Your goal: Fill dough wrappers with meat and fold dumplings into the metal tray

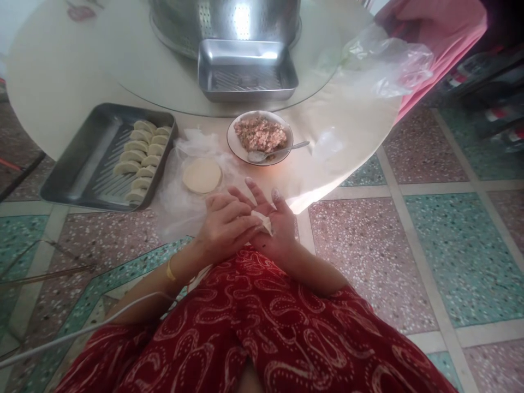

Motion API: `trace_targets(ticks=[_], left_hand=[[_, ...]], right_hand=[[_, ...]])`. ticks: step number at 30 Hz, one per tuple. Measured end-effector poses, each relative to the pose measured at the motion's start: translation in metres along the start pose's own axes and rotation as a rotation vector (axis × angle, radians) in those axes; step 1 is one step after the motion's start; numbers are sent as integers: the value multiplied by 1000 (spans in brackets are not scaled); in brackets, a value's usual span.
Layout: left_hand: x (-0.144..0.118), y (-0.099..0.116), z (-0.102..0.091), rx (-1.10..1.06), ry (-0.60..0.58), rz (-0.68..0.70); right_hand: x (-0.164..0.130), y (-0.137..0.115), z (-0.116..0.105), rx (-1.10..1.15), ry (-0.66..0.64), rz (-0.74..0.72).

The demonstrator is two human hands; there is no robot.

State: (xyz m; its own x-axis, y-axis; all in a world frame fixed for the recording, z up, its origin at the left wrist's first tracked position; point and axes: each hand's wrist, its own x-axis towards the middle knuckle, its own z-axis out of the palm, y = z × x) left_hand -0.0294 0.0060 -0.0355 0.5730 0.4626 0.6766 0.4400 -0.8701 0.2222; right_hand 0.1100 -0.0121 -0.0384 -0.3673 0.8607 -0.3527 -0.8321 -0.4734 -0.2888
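Observation:
My left hand [226, 225] and my right hand [273, 226] are pressed together over my lap at the table's near edge, both closed on a pale dumpling [263, 221] that shows between them. Just beyond my hands a stack of round dough wrappers [202, 175] lies on thin plastic. A white bowl [236, 143] of minced filling stands behind it, with a spoon [278, 152] resting in it. To the left a metal tray [73, 169] holds several folded dumplings [141, 158] in two rows.
An empty metal tray [247, 71] and a large perforated steel pot [225, 22] sit on a glass turntable [164, 93] at the back. A crumpled plastic bag [385, 60] lies at the right edge of the round table. Terrazzo floor lies to the right.

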Motion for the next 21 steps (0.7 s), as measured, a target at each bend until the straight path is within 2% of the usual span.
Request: trace_targets(ticks=[6,15,21], left_hand=[[1,1,0,-43,-24,-16],[0,-5,1,-126,-184,-64],[4,-4,4,-162,-252,-94]], right_hand=[[0,1,-1,-8,0,-7],[0,2,-2,86,9,54],[2,2,-10,43,-49,49]])
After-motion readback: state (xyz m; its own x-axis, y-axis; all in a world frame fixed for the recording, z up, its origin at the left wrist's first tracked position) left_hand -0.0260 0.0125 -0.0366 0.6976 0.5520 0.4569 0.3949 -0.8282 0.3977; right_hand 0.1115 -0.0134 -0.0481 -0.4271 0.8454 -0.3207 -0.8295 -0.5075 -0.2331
